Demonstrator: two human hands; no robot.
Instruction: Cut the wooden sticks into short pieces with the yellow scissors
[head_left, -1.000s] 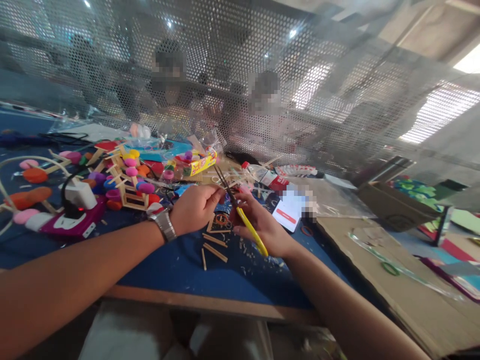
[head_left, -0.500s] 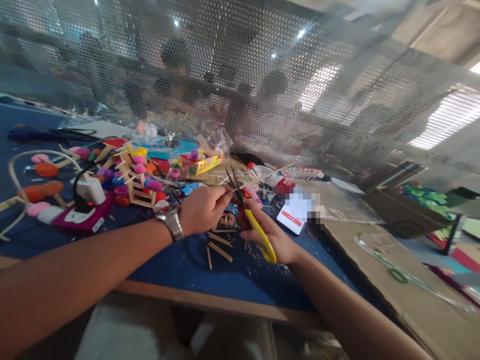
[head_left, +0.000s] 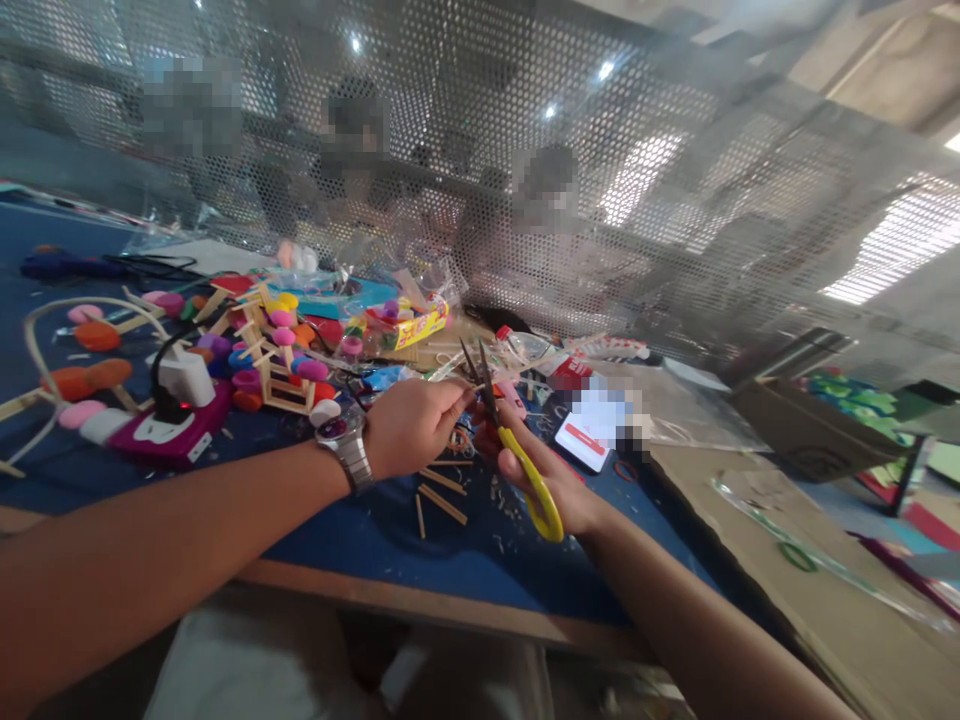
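Observation:
My right hand (head_left: 536, 465) is wrapped round yellow-handled scissors (head_left: 529, 478), whose dark blades point up and away, slightly apart. Just left of the blades, my left hand (head_left: 415, 425) pinches a thin wooden stick at its fingertips; the stick is mostly hidden by the fingers and blades. A metal watch (head_left: 346, 445) is on my left wrist. Below the hands, several short cut sticks (head_left: 442, 503) lie on the blue table (head_left: 337, 545), with small pale scraps to their right.
At the left stand a stick structure (head_left: 281, 385) with coloured clay pieces and a purple power strip (head_left: 174, 430) with a white plug. A lit phone (head_left: 586, 435) lies right of my hands. Behind is a perforated metal screen (head_left: 450, 130), with people beyond it.
The scissors and my right hand have shifted slightly down and right. My left hand has moved a little right. The long stick that stretched right past the blades no longer shows clearly.

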